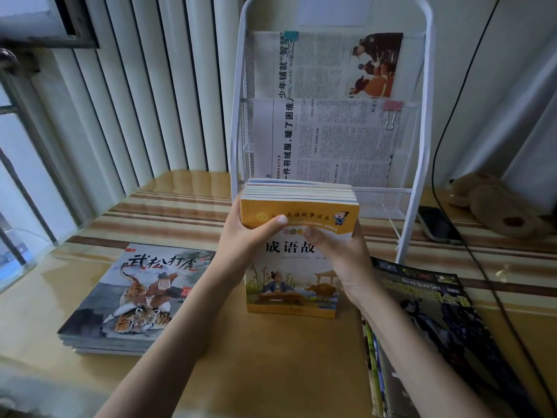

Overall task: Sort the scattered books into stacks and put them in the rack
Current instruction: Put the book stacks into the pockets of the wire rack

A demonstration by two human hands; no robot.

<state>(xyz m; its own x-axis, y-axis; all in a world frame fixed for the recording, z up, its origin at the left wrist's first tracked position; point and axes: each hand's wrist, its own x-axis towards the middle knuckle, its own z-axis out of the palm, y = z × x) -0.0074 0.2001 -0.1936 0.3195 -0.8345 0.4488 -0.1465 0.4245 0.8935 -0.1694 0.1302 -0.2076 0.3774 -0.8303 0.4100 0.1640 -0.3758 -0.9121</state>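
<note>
Centrally, left hand [241, 236] and right hand [340, 251] curl round orange book stack [297, 260], thumbs on cover, before white rack [419, 188]; tiger stack [135, 297] lower left.

The yellow book [298, 260] held upright shows "成语故", the rest covered. The tiger book [141, 294] near the table's left edge reads "武松打虎". The dark book [434, 315] at the right edge reads "BAI KE QUAN SHU". The rack's lower newspaper [325, 140] seems to read "一件羽绒服,暖了困境".
</note>
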